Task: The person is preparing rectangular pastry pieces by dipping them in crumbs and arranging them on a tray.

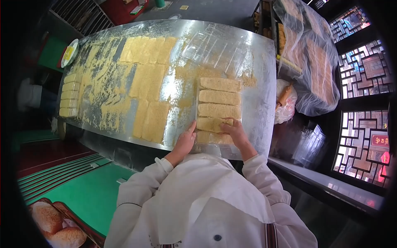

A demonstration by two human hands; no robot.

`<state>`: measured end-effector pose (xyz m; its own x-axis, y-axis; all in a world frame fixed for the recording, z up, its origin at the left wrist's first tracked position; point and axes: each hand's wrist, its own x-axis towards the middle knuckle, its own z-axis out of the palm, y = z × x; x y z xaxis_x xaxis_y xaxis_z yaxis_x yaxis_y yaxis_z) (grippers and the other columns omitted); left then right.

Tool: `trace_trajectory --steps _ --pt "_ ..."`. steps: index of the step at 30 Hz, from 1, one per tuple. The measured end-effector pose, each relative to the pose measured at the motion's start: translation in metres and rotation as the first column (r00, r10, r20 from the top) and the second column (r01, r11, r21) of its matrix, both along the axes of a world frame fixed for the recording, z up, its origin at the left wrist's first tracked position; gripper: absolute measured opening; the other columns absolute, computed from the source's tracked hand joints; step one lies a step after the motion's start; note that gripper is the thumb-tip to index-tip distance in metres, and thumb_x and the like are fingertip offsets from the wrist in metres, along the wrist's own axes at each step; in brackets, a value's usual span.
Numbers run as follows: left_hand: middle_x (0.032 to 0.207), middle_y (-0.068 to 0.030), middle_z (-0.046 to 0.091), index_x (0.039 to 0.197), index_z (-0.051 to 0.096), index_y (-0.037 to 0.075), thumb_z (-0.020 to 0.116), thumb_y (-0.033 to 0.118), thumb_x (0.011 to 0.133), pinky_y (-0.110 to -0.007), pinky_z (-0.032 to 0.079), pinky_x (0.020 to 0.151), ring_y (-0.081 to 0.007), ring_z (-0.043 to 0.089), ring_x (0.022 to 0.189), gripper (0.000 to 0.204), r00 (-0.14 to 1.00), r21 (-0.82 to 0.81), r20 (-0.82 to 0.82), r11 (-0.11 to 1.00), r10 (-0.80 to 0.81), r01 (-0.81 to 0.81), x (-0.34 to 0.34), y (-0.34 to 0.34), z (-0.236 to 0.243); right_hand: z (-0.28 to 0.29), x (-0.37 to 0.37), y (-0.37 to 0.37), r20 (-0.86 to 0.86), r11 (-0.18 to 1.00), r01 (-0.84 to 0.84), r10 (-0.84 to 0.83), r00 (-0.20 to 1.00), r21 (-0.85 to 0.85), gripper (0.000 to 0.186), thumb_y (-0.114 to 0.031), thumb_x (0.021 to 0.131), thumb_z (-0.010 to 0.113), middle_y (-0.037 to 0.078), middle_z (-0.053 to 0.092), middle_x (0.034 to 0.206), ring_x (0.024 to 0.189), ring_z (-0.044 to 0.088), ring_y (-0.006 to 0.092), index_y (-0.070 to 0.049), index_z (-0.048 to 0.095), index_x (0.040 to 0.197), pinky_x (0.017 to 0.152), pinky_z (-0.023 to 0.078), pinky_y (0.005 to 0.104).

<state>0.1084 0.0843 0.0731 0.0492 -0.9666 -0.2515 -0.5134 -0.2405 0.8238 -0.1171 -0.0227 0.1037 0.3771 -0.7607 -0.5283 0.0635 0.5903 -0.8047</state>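
In front of me on the metal table lies a clear plastic tray [215, 137] with several long, crumb-coated pastry strips [219, 97] set crosswise in it. My left hand [185, 141] is at the tray's near left edge, fingers closed against its side. Over the nearest strip [209, 124] my right hand [235, 131] has its fingers curled around the right end. The nearest compartment of the tray shows its ribbed plastic. Contact under the right fingers is partly hidden.
Flat crumb-coated sheets [148, 82] cover the middle of the metal table [182, 87]. Clear plastic trays [215, 48] lie at the far side. Another filled tray [69, 96] and a plate [69, 53] sit at the left edge. Plastic-covered pastries [318, 70] stand at right.
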Motion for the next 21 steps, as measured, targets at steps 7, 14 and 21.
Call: trace_trajectory --steps 7,14,21 --pt "0.149 -0.0234 0.044 0.151 0.034 0.001 0.050 0.009 0.095 -0.041 0.032 0.116 -0.0354 0.042 0.139 0.058 0.988 -0.005 0.149 0.999 -0.037 0.039 0.004 0.013 0.012 -0.008 0.002 0.004 0.005 0.998 -0.057 0.057 0.998 -0.033 0.034 -0.014 0.092 0.068 0.010 0.065 0.099 0.090 0.066 0.0194 0.004 0.056 0.118 0.076 0.060 0.0380" --pt "0.159 -0.0246 0.023 0.151 0.024 -0.008 0.066 0.027 0.090 -0.050 0.012 0.122 -0.0335 0.020 0.150 0.082 0.772 -0.124 0.525 0.865 -0.359 0.486 -0.011 -0.004 0.031 -0.026 -0.009 -0.003 -0.533 0.936 -0.158 -0.036 0.845 -0.313 0.024 -0.012 0.090 0.067 0.012 0.068 0.086 0.078 0.068 0.0178 0.006 0.065 0.106 0.067 0.063 0.0327" --pt "0.161 -0.0221 0.020 0.152 0.024 -0.006 0.071 0.033 0.085 -0.049 0.011 0.123 -0.0327 0.016 0.151 0.091 0.759 -0.095 0.546 0.874 -0.354 0.476 -0.013 -0.004 0.023 -0.001 -0.029 0.001 -0.531 0.951 -0.122 -0.050 0.846 -0.283 0.027 -0.008 0.086 0.067 0.013 0.069 0.088 0.074 0.068 0.0160 0.005 0.065 0.108 0.061 0.055 0.0336"
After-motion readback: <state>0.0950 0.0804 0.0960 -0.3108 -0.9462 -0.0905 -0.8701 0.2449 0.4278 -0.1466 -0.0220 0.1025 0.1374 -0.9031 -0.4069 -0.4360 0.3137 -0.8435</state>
